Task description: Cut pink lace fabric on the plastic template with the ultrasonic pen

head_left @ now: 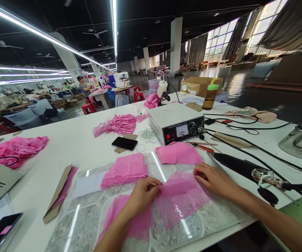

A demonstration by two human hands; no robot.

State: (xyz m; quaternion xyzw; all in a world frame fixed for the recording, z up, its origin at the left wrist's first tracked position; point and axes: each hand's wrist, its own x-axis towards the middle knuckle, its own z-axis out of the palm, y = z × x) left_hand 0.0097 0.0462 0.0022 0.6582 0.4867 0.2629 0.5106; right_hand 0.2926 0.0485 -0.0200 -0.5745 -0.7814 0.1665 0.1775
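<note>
A sheer pink lace piece (181, 199) is spread over the clear plastic mat in front of me. My left hand (145, 194) pinches its upper left corner between thumb and fingers. At the upper right edge, my right hand (212, 176) has its fingers closed on the same piece. Beneath my left forearm lies another sheer pink panel (140, 222). Just beyond my hands sit a folded stack of pink lace (126, 169) and a smooth pink fabric stack (178, 153). A black handheld tool (232, 166) with a cable rests right of my right hand.
Behind the fabric stands a white control box (175, 120) with a dial. Black cables (261, 162) cross the right side. A phone (124, 143), a bottle (210, 96), a glass jar (300, 143) and pink fabric heaps (14, 150) stand or lie around the white table (69, 136).
</note>
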